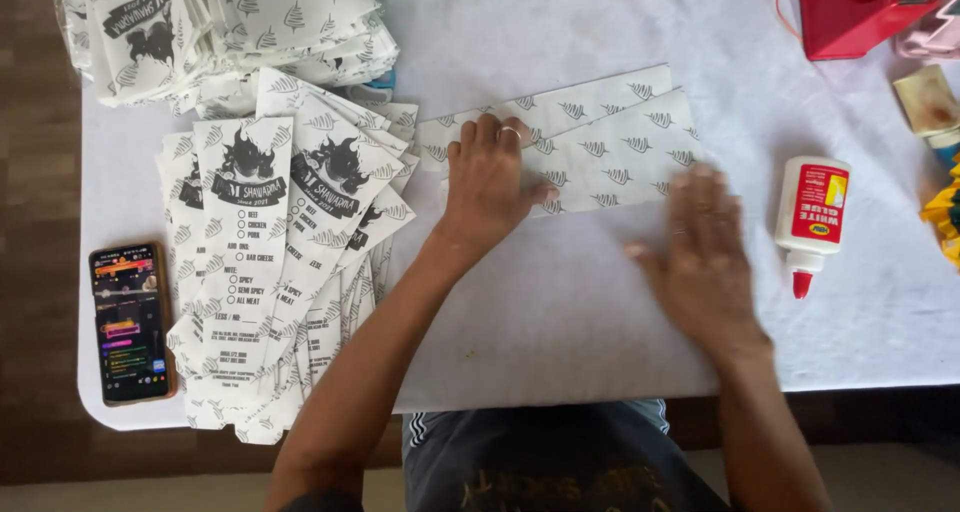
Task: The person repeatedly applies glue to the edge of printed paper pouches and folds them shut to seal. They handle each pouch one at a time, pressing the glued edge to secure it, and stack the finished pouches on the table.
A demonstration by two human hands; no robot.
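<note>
Matt paper sheet (printed), white cloth.

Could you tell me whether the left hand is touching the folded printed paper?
Touching: the head view shows the left hand pressed flat on the folded printed paper.

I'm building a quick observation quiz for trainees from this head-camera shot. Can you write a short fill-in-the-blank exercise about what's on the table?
1. The left hand presses flat on a sheet of printed ____.
2. The glue bottle lies on the table with its ____ cap toward the person.
3. The phone lies to the ____ of the fanned stack of printed sheets.
4. The right hand lies between the left hand and the ____.

Missing words: paper; red; left; glue bottle
</note>
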